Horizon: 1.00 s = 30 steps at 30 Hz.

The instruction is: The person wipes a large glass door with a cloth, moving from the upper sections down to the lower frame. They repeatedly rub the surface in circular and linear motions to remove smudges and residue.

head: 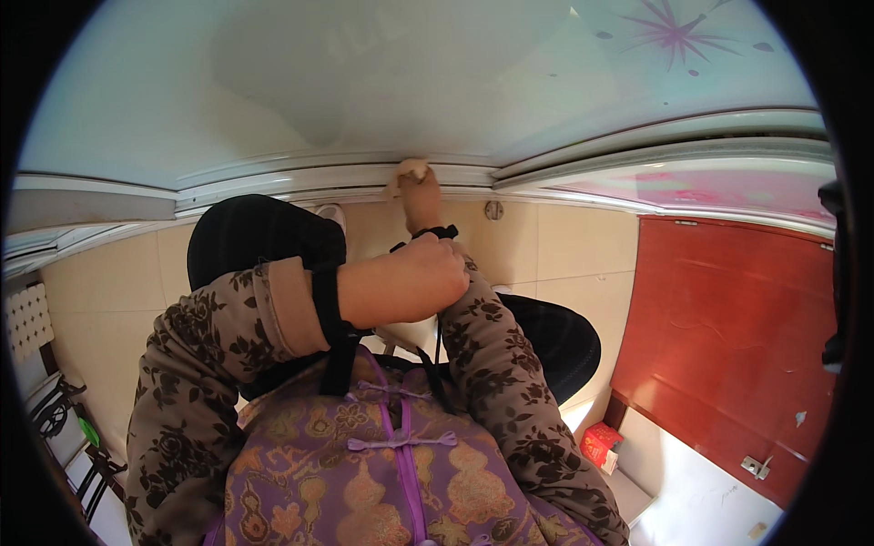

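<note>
My right hand [422, 201] reaches forward and holds a pale cloth [413, 166] against the white frame rail [321, 179] along the bottom of a glossy, light-coloured panel [382, 82]. Part of the cloth is hidden by the fingers. My left hand [420, 283] crosses in front of my body, its fingers curled on the floral right sleeve [488, 321], just behind the black wrist strap [437, 234]. The left fingertips are out of sight behind the hand.
A red wooden panel [724, 327] with a metal latch [754, 467] stands at the right, with a small red box [601, 443] below. A round floor drain [494, 210] sits in the beige tiles [580, 246]. Black metal furniture [54, 409] is at the left.
</note>
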### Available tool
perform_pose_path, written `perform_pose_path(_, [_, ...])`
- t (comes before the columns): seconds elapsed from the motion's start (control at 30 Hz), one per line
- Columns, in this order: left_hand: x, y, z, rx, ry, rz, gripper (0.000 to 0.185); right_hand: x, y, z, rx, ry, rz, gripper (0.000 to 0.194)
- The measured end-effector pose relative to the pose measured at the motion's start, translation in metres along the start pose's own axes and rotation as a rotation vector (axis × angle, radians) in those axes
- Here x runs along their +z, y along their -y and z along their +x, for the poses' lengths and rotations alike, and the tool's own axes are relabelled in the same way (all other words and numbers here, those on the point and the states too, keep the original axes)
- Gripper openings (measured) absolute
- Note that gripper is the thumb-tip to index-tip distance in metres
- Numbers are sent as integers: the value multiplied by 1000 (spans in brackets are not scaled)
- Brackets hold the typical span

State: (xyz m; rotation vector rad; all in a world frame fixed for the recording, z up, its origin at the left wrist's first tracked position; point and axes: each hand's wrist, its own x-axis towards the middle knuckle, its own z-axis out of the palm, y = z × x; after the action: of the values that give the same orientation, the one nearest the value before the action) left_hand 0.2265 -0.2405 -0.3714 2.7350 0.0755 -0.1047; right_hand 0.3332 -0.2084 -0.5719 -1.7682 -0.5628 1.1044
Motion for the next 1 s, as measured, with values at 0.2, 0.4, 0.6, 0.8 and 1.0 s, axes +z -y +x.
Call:
perform_pose_path(0.2, [1, 3, -2, 0, -46, -8, 9, 18, -11, -7, -542, 155, -449, 37])
perform_pose_path(0.4, [-4, 5, -8, -1, -56, -123, 7, -54, -5, 8, -803, -17, -767, 33])
perform_pose_path(0.6, [-1, 5, -5, -10, -96, -138, 7, -77, 13, 8, -829, -52, -902, 36])
perform_pose_path(0.8, [0, 2, -1, -29, -76, -59, 8, -38, 13, 15, -860, 105, -788, 34])
perform_pose_path(1.0, [-3, 0, 2, -24, -240, -6, 9, -7, 6, 12, -846, 88, -660, 31])
